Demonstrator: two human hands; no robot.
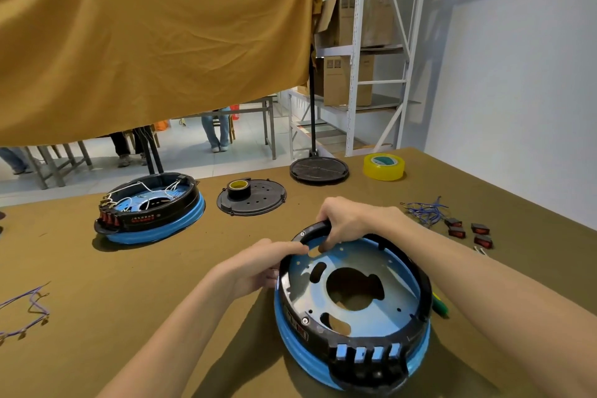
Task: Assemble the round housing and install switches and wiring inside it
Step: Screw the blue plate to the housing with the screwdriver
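Observation:
A round housing [353,297] lies in front of me: a black ring on a blue-wrapped metal base, with several empty switch slots [368,353] at its near side. My right hand [347,220] grips the ring's far rim. My left hand [258,265] holds the ring's left rim, fingers pinching its edge. Several red rocker switches [470,233] lie on the table to the right, beside a bundle of blue wires [424,212]. More purple wires [26,313] lie at the far left.
A finished housing [150,208] with switches and white wiring sits at back left. A black cover plate [258,200] carries a dark tape roll [238,188]. Another black disc [319,169] and yellow tape [383,166] lie behind. A green-handled screwdriver [440,305] pokes out right of the housing.

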